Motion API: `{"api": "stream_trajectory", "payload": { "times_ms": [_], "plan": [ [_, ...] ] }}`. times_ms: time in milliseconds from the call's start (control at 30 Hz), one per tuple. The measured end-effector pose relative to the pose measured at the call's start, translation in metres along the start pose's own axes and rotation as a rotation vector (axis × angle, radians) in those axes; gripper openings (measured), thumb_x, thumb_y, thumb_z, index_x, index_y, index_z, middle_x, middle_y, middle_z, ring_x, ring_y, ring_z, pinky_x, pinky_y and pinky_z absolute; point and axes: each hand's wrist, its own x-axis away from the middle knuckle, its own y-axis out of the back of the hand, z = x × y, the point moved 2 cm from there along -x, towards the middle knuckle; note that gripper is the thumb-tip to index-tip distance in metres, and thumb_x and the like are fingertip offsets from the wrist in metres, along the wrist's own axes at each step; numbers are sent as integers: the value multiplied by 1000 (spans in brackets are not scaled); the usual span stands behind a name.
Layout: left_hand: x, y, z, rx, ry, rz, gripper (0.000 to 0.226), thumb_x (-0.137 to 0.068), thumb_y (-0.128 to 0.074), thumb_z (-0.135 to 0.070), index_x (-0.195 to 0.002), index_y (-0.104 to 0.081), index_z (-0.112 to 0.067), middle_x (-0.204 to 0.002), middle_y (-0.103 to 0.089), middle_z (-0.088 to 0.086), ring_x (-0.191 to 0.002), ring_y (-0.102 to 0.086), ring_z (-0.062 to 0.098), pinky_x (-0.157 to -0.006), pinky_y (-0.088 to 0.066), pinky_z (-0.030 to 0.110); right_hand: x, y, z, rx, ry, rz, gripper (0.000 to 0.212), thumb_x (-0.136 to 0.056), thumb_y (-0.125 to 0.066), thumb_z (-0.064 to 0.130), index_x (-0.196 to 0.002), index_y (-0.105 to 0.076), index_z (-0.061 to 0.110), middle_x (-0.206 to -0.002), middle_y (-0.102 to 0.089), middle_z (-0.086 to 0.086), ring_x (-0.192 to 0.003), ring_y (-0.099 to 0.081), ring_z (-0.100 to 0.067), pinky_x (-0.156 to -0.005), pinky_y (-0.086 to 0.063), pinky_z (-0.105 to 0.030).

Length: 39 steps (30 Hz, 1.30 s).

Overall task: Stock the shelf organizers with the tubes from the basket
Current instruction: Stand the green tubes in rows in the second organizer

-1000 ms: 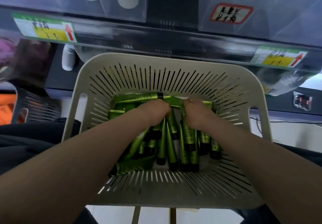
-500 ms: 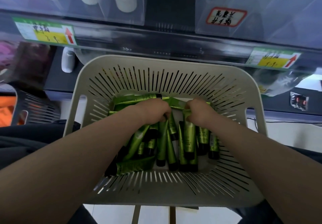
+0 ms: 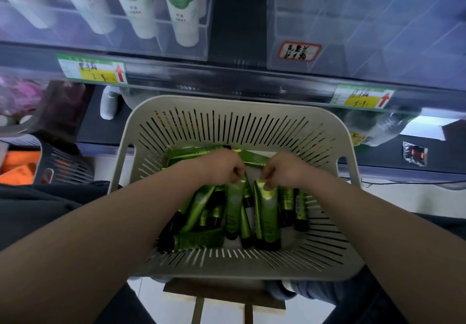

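A beige slotted basket (image 3: 234, 265) sits in front of me, holding several green tubes with black caps (image 3: 201, 239). My left hand (image 3: 223, 166) pinches the crimped top of one green tube (image 3: 233, 210), which hangs cap down. My right hand (image 3: 283, 168) pinches the top of another green tube (image 3: 267, 214) the same way. Both tubes are lifted slightly above the pile. Above the basket, a clear shelf organizer (image 3: 365, 33) with a red-framed label looks bare of tubes.
A second clear organizer (image 3: 151, 41) at upper left holds several white-and-green tubes. Price tags (image 3: 93, 70) line the shelf edge. A dark slotted basket (image 3: 63, 167) with orange items stands at left. A wooden stool (image 3: 224, 296) shows below the basket.
Both hands have risen from the pile, each now pinching one tube by its crimped end. My view has tilted upward, so more of the shelf organizers shows.
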Motion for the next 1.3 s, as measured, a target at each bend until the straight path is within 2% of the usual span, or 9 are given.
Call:
{"api": "stream_trajectory", "payload": {
  "times_ms": [133, 233, 533, 633, 733, 867, 1000, 1133, 1300],
  "plan": [
    [12, 6, -2, -18, 24, -7, 20, -89, -61, -19, -107, -68, -11, -106, -67, 4, -98, -60, 18, -81, -43, 25, 13, 3, 4, -40, 27, 1, 34, -74, -77, 13, -108, -71, 12, -108, -69, -2, -91, -58, -9, -77, -41, -18],
    [23, 12, -9, -50, 22, -51, 21, -89, -61, -20, -108, -68, -12, -106, -67, 2, -99, -59, 17, -79, -40, 22, 27, 7, 6, -60, 45, -25, 30, -74, -77, 14, -104, -73, 13, -103, -70, -1, -88, -58, -8, -75, -42, -18],
    [64, 44, -44, -132, -16, -175, 18, -91, -58, -20, -105, -68, -16, -99, -65, -4, -90, -54, 8, -89, -42, 26, 77, 32, 20, -39, 102, -198, 21, -79, -72, 12, -100, -74, 13, -100, -72, 0, -86, -60, -6, -84, -46, -20],
    [76, 57, -58, -163, -38, -229, 19, -90, -59, -20, -105, -69, -15, -103, -67, -3, -89, -54, 8, -84, -39, 22, 96, 43, 26, -38, 109, -281, 21, -77, -75, 17, -98, -75, 15, -100, -72, 2, -90, -62, -8, -84, -47, -22],
    [87, 71, -72, -190, -48, -286, 17, -90, -60, -21, -103, -69, -14, -103, -67, -2, -91, -57, 11, -81, -38, 21, 112, 56, 33, -41, 131, -335, 21, -76, -77, 19, -96, -75, 16, -98, -71, 5, -83, -59, -5, -78, -44, -19],
    [99, 87, -89, -231, -54, -348, 19, -89, -61, -21, -106, -68, -15, -106, -66, -1, -98, -59, 15, -81, -39, 23, 135, 76, 41, -77, 161, -417, 10, -70, -81, 24, -77, -73, 26, -78, -69, 13, -80, -65, -7, -83, -53, -28],
    [112, 103, -109, -312, -91, -425, 19, -90, -57, -19, -105, -66, -17, -107, -64, 1, -100, -57, 18, -80, -38, 25, 160, 95, 52, -126, 253, -476, 12, -73, -78, 14, -83, -72, 17, -70, -60, 16, -74, -59, -6, -73, -48, -22],
    [125, 120, -129, -375, -125, -541, 18, -92, -51, -18, -104, -64, -16, -106, -61, 2, -99, -56, 19, -80, -39, 27, 175, 111, 58, -107, 309, -542, 12, -75, -77, 14, -80, -69, 20, -70, -59, 14, -71, -57, -6, -66, -43, -19],
    [137, 139, -148, -404, -126, -627, 16, -91, -49, -14, -99, -63, -14, -96, -55, 1, -93, -56, 22, -80, -46, 35, 189, 126, 63, -23, 367, -628, 13, -77, -74, 11, -90, -73, 12, -80, -65, 4, -76, -58, -9, -68, -42, -17]
  ]
}}
